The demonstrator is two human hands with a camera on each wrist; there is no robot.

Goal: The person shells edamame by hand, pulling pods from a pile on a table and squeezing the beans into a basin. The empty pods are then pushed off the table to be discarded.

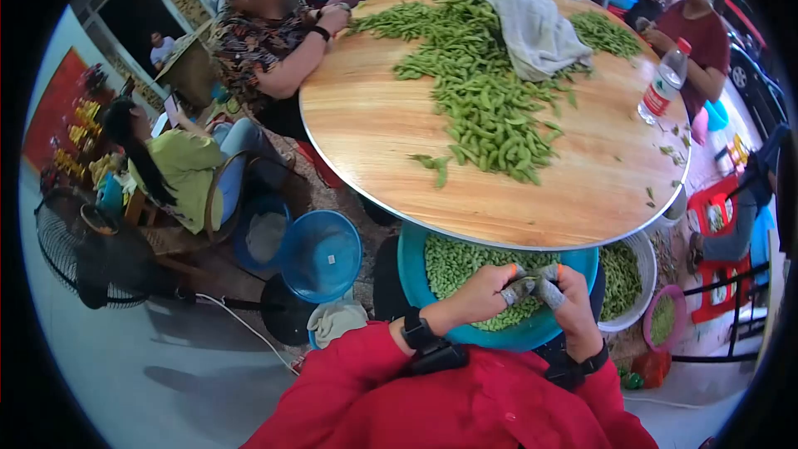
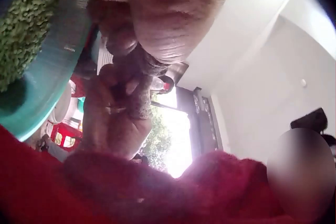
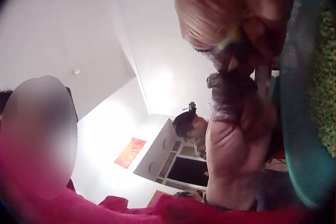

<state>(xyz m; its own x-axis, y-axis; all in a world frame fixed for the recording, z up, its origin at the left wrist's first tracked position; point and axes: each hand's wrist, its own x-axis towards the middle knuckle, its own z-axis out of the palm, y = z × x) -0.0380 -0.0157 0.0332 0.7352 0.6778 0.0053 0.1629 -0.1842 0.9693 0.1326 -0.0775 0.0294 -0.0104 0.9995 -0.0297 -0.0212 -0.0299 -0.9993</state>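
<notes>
Over a teal tub (image 1: 405,266) of shelled green beans (image 1: 453,270), both hands meet at their fingertips. My left hand (image 1: 482,293) curls its fingers inward, a grey cover on its thumb. Facing it, my right hand (image 1: 573,308) also has curled fingers and worn grey covers with orange at one tip. Between them they pinch a green soybean pod (image 3: 231,40), mostly hidden by the fingers; a bit of it shows in the right wrist view. The left wrist view has my left hand (image 2: 168,19) close above, thumb toward the right hand (image 2: 115,124).
The round wooden table (image 1: 366,150) overhangs the tub's far side, bearing a heap of soybean pods (image 1: 499,125), a grey cloth (image 1: 536,29) and a bottle (image 1: 665,83). A white basket (image 1: 648,283) stands right of the tub, blue basins (image 1: 322,256) left. Other people sit around.
</notes>
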